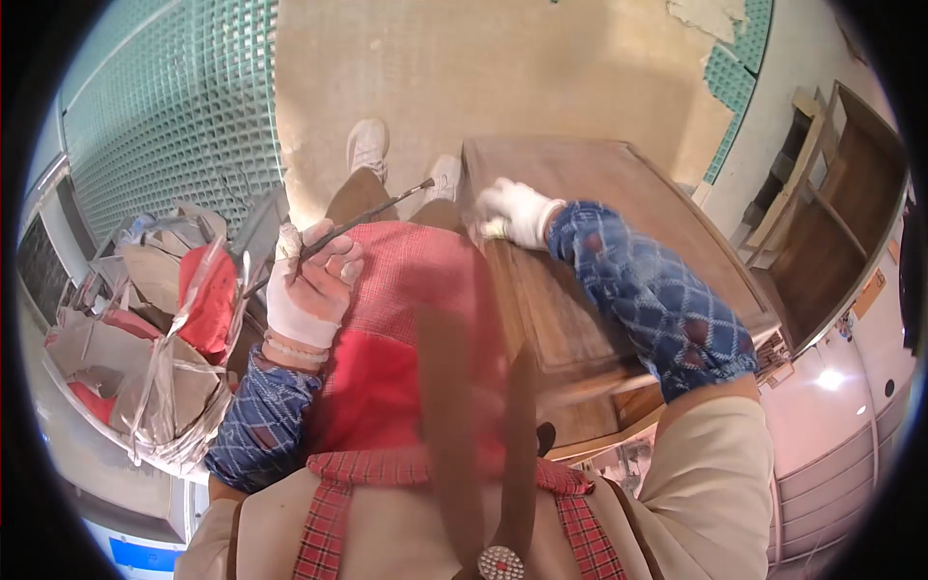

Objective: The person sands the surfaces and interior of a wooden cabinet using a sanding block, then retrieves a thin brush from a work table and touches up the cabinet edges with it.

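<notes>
A slender, dark-handled paintbrush (382,207) lies across the white-gloved fingers of my left hand (311,290), its tip pointing up and to the right. That palm faces upward, and the fingers curl around the handle. My right hand (520,214), also in a white glove, presses on the near left edge of a brown wooden cabinet (590,271). Its fingers are bent together, with a small pale yellowish bit showing beneath them; what it is cannot be made out. The cabinet's top panel has a worn, dusty-looking finish.
Left of me stands a bag (145,387) stuffed with scraps of cardboard and red material. Green gridded matting (184,106) covers the far left floor, beside a tan sheet (464,68). At right stands an open wooden shelf unit (841,222). My shoes (367,147) are close to the cabinet.
</notes>
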Tool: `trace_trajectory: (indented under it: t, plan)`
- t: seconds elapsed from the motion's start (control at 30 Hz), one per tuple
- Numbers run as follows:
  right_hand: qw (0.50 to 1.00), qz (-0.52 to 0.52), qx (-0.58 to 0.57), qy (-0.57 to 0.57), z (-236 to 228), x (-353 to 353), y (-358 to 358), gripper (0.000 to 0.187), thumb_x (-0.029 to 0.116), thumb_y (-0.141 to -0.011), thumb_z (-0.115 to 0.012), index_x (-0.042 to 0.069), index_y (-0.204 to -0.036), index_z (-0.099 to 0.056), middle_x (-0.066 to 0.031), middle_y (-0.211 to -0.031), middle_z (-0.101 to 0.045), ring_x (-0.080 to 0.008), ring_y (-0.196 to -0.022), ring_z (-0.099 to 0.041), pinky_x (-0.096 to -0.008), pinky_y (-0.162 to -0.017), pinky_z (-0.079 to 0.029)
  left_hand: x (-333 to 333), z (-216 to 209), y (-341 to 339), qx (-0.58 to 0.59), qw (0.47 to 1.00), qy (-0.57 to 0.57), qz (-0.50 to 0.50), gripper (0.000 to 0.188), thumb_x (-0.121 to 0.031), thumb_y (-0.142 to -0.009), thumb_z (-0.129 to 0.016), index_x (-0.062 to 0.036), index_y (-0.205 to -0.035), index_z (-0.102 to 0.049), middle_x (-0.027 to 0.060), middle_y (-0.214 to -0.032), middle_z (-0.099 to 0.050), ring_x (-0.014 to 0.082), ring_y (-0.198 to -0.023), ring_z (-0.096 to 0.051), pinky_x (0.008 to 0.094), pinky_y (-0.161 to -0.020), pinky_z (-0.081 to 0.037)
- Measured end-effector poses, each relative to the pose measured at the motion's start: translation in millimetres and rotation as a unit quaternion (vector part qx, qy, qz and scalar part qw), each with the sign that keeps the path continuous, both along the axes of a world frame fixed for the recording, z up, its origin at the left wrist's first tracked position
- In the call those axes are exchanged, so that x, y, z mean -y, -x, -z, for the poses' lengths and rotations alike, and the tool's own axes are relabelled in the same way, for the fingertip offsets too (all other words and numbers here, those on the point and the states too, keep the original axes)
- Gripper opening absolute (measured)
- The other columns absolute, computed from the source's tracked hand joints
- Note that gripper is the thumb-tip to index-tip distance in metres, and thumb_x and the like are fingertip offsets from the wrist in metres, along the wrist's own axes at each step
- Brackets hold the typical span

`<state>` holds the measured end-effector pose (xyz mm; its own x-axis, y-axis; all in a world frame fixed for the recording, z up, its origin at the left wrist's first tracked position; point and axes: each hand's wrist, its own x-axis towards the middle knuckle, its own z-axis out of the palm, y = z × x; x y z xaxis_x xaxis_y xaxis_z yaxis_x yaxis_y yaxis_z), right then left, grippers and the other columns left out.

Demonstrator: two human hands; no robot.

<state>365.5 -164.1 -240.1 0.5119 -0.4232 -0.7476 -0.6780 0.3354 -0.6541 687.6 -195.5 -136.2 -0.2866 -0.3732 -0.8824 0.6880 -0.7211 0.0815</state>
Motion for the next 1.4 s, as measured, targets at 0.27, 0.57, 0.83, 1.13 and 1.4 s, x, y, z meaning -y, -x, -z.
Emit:
trace_trajectory:
  t: [0.27, 0.57, 0.83, 1.13, 1.4]
  plan:
    - [0.999, 0.02, -0.022, -0.026, 69, -16, -6, 0.038, 0.032, -0.086, -0.068, 0.009, -0.114, -0.059, -0.0183, -0.112, -0.054, -0.0357, -0.107, -0.055, -0.0405, -0.095, -0.045, -46, 15, 14, 0.008, 0.99, -0.11, 0.082, 0.042, -0.037, -0.1, -0.049, 0.0029, -0.113, -0.056, 0.0179, -0.098, -0.065, 0.0284, -0.092, -0.061, 0.0381, -0.082, -0.047]
    - [0.982, 0.173, -0.035, -0.066, 62, -32, 23, 0.032, 0.025, -0.086, -0.068, -0.002, -0.101, -0.061, -0.018, -0.104, -0.06, -0.0275, -0.101, -0.058, -0.0366, -0.091, -0.046, -74, 72, 32, -0.022, 0.984, -0.163, 0.069, 0.037, -0.032, -0.102, -0.047, 0.0008, -0.112, -0.06, 0.0151, -0.099, -0.067, 0.0264, -0.092, -0.064, 0.0385, -0.083, -0.051]
    - [0.978, 0.168, -0.058, -0.11, 62, -26, 24, 0.037, 0.028, -0.091, -0.068, 0.005, -0.118, -0.057, -0.013, -0.115, -0.053, -0.0231, -0.107, -0.055, -0.0346, -0.097, -0.044, -85, 99, 31, -0.047, 0.991, -0.112, 0.059, 0.032, -0.022, -0.101, -0.047, 0.0052, -0.111, -0.059, 0.017, -0.098, -0.064, 0.025, -0.087, -0.061, 0.0359, -0.081, -0.048]
    - [0.98, 0.169, -0.043, -0.095, 64, -32, 29, 0.035, 0.024, -0.088, -0.069, 0.002, -0.113, -0.06, -0.0144, -0.111, -0.053, -0.0275, -0.104, -0.055, -0.0369, -0.095, -0.044, -72, 45, 22, -0.012, 0.975, -0.081, 0.205, 0.031, -0.024, -0.101, -0.044, 0.0021, -0.111, -0.059, 0.0147, -0.1, -0.066, 0.0235, -0.094, -0.064, 0.0381, -0.092, -0.049]
    - [0.934, 0.312, 0.113, -0.131, -27, 2, -2, 0.026, 0.017, -0.088, -0.066, 0.005, -0.111, -0.062, -0.0103, -0.112, -0.056, -0.0243, -0.107, -0.055, -0.0379, -0.094, -0.045, -62, -13, 1, -0.103, 0.986, -0.081, 0.104, 0.031, -0.029, -0.097, -0.053, -0.0015, -0.11, -0.061, 0.015, -0.103, -0.067, 0.0288, -0.1, -0.063, 0.0431, -0.093, -0.048]
